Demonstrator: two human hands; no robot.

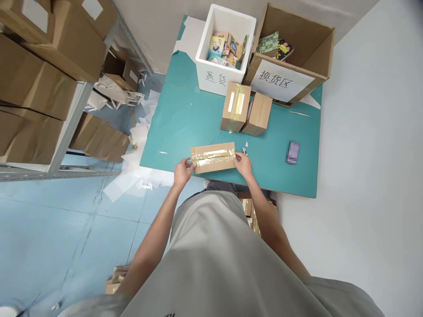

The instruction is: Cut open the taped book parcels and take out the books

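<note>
A long cardboard box [213, 165] with shiny tape along its top lies at the front edge of the green table. My left hand [183, 171] grips its left end with the fingers closed on the edge. At the opposite end, my right hand [243, 165] pinches the right side of the same box. Just beyond my right fingers lies a small dark and white item [245, 151], too small to name. Farther back stand a taped carton [235, 107] and a plain carton [258, 113], side by side.
A white foam bin [205, 66] with colourful small boxes and a large open cardboard box [310, 66] stand at the back of the table [178, 114]. A blurred purple object [292, 152] lies right. Shelving [71, 119] with cartons and white paper scraps [132, 174] are left.
</note>
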